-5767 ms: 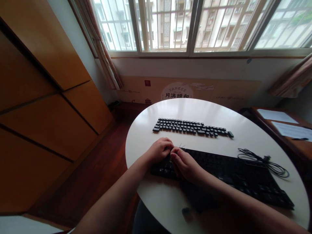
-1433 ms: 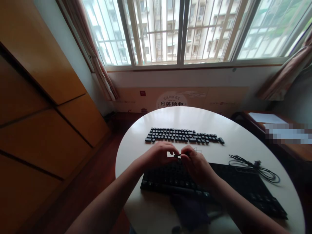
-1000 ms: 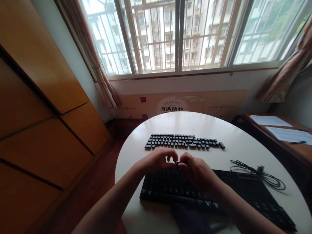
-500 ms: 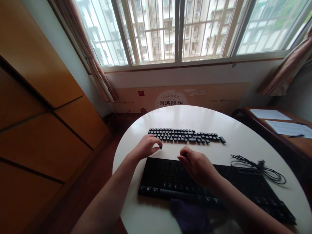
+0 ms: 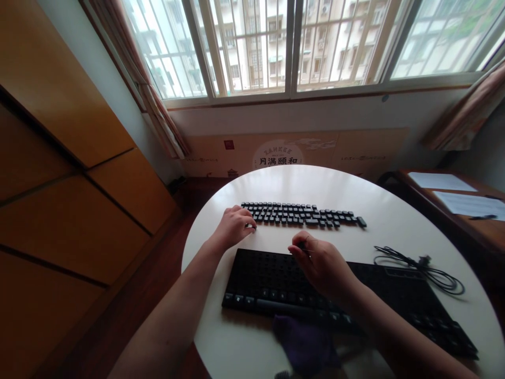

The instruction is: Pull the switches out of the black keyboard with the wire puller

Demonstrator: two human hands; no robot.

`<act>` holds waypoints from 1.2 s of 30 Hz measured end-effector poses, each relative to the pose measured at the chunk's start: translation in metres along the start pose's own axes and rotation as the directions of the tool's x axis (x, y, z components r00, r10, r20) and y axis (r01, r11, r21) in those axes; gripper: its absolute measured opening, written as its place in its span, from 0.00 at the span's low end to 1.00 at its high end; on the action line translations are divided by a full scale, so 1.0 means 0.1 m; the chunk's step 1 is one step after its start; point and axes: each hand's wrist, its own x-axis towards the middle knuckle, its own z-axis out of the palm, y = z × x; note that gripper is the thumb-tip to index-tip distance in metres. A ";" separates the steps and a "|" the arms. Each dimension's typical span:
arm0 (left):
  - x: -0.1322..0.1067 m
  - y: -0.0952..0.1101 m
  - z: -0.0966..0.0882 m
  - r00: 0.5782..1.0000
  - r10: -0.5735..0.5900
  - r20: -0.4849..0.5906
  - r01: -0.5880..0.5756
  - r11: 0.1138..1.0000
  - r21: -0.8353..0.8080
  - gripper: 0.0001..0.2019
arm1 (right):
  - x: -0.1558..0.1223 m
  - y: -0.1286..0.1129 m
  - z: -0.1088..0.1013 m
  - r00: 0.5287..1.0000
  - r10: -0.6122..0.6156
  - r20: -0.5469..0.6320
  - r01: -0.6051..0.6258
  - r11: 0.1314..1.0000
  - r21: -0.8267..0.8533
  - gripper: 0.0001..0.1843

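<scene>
A black keyboard (image 5: 272,279) with most keycaps removed lies on the round white table (image 5: 315,181). Beyond it, loose black keycaps (image 5: 303,214) are laid out in rows. My left hand (image 5: 232,227) is pinched on a small black keycap at the left end of those rows, right down at the table. My right hand (image 5: 321,260) hovers over the keyboard's upper edge, fingers closed on a thin wire keycap puller (image 5: 305,246).
A coiled black cable (image 5: 418,266) lies on the table's right side. A purple cloth (image 5: 305,345) sits at the near edge. Wooden cabinets stand to the left, a side desk with papers (image 5: 453,192) to the right, and windows behind.
My hands were together over the keyboard, pulling a keycap off the puller. My left hand has since carried the keycap forward and left to the rows of loose keycaps. The right hand stayed.
</scene>
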 end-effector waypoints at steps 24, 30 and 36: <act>0.03 0.65 0.11 0.987 0.147 -0.065 -0.160 0.941 -0.299 0.07 | -0.16 -0.10 0.36 0.924 0.076 0.374 -0.286 0.788 0.546 0.19; 0.03 0.78 0.30 0.968 0.230 0.096 -0.185 0.920 -0.347 0.07 | -0.20 -0.11 0.42 0.903 0.046 0.426 -0.270 0.833 0.483 0.16; 0.02 0.75 0.33 0.971 0.215 0.101 -0.170 0.928 -0.333 0.08 | -0.20 -0.15 0.37 0.896 0.006 0.444 -0.207 0.889 0.408 0.14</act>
